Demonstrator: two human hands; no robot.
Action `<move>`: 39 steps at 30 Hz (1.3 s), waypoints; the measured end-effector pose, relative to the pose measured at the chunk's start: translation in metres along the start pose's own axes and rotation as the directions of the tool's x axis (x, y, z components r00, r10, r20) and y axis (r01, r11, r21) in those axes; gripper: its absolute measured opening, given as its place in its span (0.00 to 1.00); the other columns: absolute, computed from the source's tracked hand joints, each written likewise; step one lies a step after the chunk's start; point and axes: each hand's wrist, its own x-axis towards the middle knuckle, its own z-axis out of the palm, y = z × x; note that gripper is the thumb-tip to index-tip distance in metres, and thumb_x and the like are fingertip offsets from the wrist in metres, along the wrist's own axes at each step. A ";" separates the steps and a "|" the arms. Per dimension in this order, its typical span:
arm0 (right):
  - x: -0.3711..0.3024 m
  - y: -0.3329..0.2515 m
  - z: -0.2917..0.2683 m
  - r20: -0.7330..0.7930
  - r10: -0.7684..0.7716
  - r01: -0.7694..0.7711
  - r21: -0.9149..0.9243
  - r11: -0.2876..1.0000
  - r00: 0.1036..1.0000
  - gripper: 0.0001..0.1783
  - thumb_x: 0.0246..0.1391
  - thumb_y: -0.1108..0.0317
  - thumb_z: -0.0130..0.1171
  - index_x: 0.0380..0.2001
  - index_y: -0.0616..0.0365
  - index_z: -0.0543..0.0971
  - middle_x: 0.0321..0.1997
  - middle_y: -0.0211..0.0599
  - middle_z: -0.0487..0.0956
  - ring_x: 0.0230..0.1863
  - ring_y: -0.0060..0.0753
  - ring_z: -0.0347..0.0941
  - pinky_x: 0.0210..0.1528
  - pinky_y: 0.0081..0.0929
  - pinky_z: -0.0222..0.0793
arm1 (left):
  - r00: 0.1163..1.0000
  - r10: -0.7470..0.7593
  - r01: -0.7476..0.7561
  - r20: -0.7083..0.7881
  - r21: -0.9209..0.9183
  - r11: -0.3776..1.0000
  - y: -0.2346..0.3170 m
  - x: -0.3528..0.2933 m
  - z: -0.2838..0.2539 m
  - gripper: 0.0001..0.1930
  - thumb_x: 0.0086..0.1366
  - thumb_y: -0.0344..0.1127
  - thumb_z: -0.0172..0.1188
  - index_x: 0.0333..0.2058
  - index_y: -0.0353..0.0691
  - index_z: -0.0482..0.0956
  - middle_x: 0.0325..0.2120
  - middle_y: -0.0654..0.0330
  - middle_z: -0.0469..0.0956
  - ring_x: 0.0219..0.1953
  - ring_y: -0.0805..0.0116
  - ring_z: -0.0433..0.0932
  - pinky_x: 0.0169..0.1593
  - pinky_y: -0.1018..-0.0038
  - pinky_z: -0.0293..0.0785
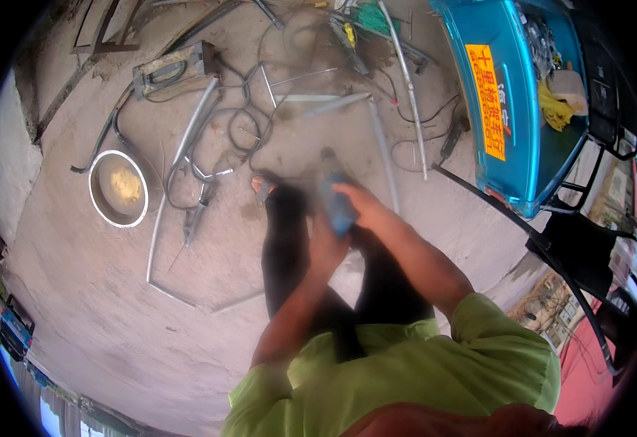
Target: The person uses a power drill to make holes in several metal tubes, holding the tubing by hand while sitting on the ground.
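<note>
Landmark: round metal pan (100,191), one, pale-rimmed, with one mound of yellowish matter (125,186) inside.

Blue tool (342,216): one, well right of the pan, near the knees. Blurred; exact kind impossible to tell.

Grey box (195,58): one, with a handle, beyond the pan and slightly right. Dark clamp (195,218): one, on the ground right of the pan and a little nearer. Pale metal tubes (412,98): at least four, some joined at corners, spread from just right of the pan to well right. Green bundle (372,16): one, far beyond the pan, to the right. Teal vehicle (515,182): one, farthest right of the pan, with one orange panel (486,102) and one yellow bag (554,109) in the open bed. Trouser legs (286,240): two, black, both right of the pan.

Pose: two arms, both bare below green sleeves. Right hand (362,204) clamped on the blue tool, from its right side; forearm slanting away and leftward, elbow bent. Left hand (327,237) at the near end of the same tool; forearm slanting away and rightward. Fingers of the left too blurred and hidden; cannot tell whether closed.
</note>
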 end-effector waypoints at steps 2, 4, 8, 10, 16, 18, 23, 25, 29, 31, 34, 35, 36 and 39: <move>0.007 -0.015 0.012 -0.057 0.059 -0.056 0.049 0.997 0.997 0.26 0.58 0.59 0.66 0.56 0.57 0.75 0.49 0.38 0.78 0.49 0.38 0.75 0.52 0.39 0.73 | 1.000 0.002 0.000 -0.027 0.047 0.999 0.003 0.018 -0.005 0.46 0.56 0.33 0.66 0.68 0.27 0.49 0.54 0.31 0.72 0.55 0.33 0.75 0.56 0.51 0.74; 0.011 -0.030 0.019 0.000 0.063 -0.063 0.024 0.998 0.998 0.31 0.56 0.63 0.68 0.60 0.60 0.70 0.50 0.40 0.78 0.50 0.38 0.78 0.54 0.38 0.75 | 0.999 -0.040 0.040 0.014 -0.030 0.999 0.004 0.042 -0.011 0.45 0.56 0.32 0.65 0.68 0.27 0.50 0.54 0.31 0.73 0.55 0.34 0.75 0.57 0.51 0.73; 0.033 -0.060 0.033 -0.044 0.014 -0.018 -0.107 0.994 0.999 0.28 0.57 0.65 0.67 0.60 0.57 0.71 0.50 0.36 0.78 0.52 0.36 0.76 0.56 0.38 0.73 | 0.998 -0.040 0.035 -0.056 -0.079 0.996 -0.011 0.076 0.010 0.44 0.54 0.28 0.62 0.67 0.24 0.52 0.53 0.31 0.74 0.55 0.34 0.75 0.58 0.50 0.73; 0.060 -0.067 0.026 -0.044 0.044 -0.049 -0.143 0.989 0.998 0.27 0.57 0.66 0.67 0.59 0.57 0.72 0.50 0.36 0.79 0.51 0.36 0.77 0.56 0.38 0.73 | 0.994 -0.103 0.098 -0.046 -0.107 0.989 -0.012 0.093 0.016 0.43 0.53 0.27 0.62 0.67 0.23 0.52 0.54 0.31 0.73 0.56 0.34 0.74 0.58 0.50 0.72; 0.134 -0.104 0.008 -0.079 0.189 -0.203 -0.261 0.944 0.979 0.24 0.57 0.66 0.66 0.55 0.60 0.74 0.47 0.36 0.79 0.48 0.38 0.78 0.55 0.38 0.73 | 0.944 -0.275 0.238 -0.182 -0.202 0.950 -0.022 0.145 0.074 0.45 0.54 0.28 0.64 0.69 0.32 0.53 0.50 0.36 0.75 0.52 0.35 0.75 0.52 0.48 0.74; 0.139 -0.114 0.008 -0.117 0.204 -0.232 -0.318 0.919 0.972 0.24 0.57 0.66 0.66 0.55 0.60 0.74 0.47 0.36 0.79 0.48 0.37 0.77 0.55 0.38 0.73 | 0.925 -0.341 0.294 -0.166 -0.256 0.921 -0.020 0.161 0.090 0.44 0.54 0.27 0.63 0.69 0.31 0.53 0.51 0.35 0.74 0.53 0.34 0.75 0.54 0.48 0.74; 0.170 -0.136 -0.018 -0.117 0.187 -0.216 -0.334 0.918 0.975 0.22 0.56 0.66 0.66 0.53 0.59 0.75 0.47 0.37 0.79 0.48 0.36 0.76 0.53 0.37 0.73 | 0.918 -0.394 0.358 -0.052 -0.322 0.876 -0.015 0.197 0.113 0.43 0.53 0.27 0.61 0.67 0.30 0.53 0.54 0.32 0.73 0.53 0.32 0.76 0.54 0.47 0.74; 0.177 -0.147 -0.012 -0.115 0.131 -0.162 -0.336 0.928 0.985 0.19 0.54 0.66 0.67 0.49 0.58 0.78 0.45 0.37 0.79 0.46 0.35 0.75 0.48 0.34 0.72 | 0.908 -0.408 0.360 -0.092 -0.323 0.875 -0.011 0.212 0.116 0.42 0.53 0.27 0.62 0.66 0.32 0.53 0.52 0.33 0.74 0.51 0.32 0.76 0.52 0.46 0.74; 0.185 -0.157 -0.009 -0.105 0.112 -0.140 -0.319 0.937 0.988 0.20 0.53 0.68 0.67 0.49 0.58 0.78 0.45 0.36 0.79 0.47 0.35 0.75 0.48 0.34 0.72 | 0.902 -0.412 0.358 -0.127 -0.309 0.881 -0.005 0.229 0.112 0.42 0.53 0.28 0.62 0.66 0.34 0.53 0.50 0.35 0.76 0.50 0.32 0.76 0.50 0.45 0.74; 0.192 -0.159 -0.009 -0.116 0.122 -0.152 -0.308 0.939 0.986 0.21 0.52 0.69 0.68 0.49 0.59 0.77 0.45 0.36 0.79 0.46 0.35 0.76 0.48 0.34 0.73 | 0.897 -0.421 0.364 -0.131 -0.321 0.874 -0.007 0.232 0.116 0.42 0.53 0.29 0.63 0.66 0.35 0.53 0.50 0.35 0.76 0.50 0.32 0.76 0.50 0.45 0.74; 0.193 -0.160 -0.007 -0.106 0.121 -0.149 -0.314 0.938 0.987 0.22 0.51 0.69 0.68 0.50 0.59 0.77 0.45 0.36 0.79 0.46 0.35 0.75 0.48 0.35 0.73 | 0.888 -0.456 0.418 -0.065 -0.301 0.857 -0.012 0.236 0.115 0.43 0.54 0.30 0.63 0.67 0.35 0.53 0.52 0.36 0.75 0.51 0.33 0.77 0.52 0.46 0.74; 0.195 -0.159 -0.009 -0.106 0.141 -0.167 -0.301 0.939 0.984 0.22 0.51 0.69 0.69 0.50 0.59 0.77 0.45 0.36 0.79 0.46 0.35 0.75 0.47 0.35 0.73 | 0.882 -0.471 0.443 -0.031 -0.287 0.849 -0.013 0.237 0.113 0.43 0.54 0.30 0.63 0.67 0.35 0.53 0.52 0.36 0.75 0.51 0.33 0.77 0.52 0.46 0.74; 0.200 -0.158 -0.010 -0.101 0.159 -0.182 -0.289 0.940 0.982 0.22 0.51 0.69 0.69 0.50 0.59 0.77 0.45 0.36 0.79 0.46 0.35 0.76 0.47 0.35 0.73 | 0.875 -0.483 0.459 -0.023 -0.276 0.845 -0.012 0.239 0.110 0.43 0.54 0.31 0.63 0.67 0.35 0.53 0.53 0.36 0.75 0.51 0.33 0.77 0.53 0.46 0.74; 0.204 -0.157 -0.010 -0.101 0.169 -0.190 -0.265 0.945 0.980 0.22 0.52 0.69 0.69 0.50 0.59 0.77 0.45 0.36 0.79 0.46 0.35 0.76 0.47 0.34 0.73 | 0.858 -0.514 0.500 0.010 -0.250 0.829 -0.011 0.244 0.102 0.42 0.54 0.31 0.63 0.67 0.35 0.53 0.54 0.36 0.75 0.52 0.33 0.76 0.54 0.47 0.73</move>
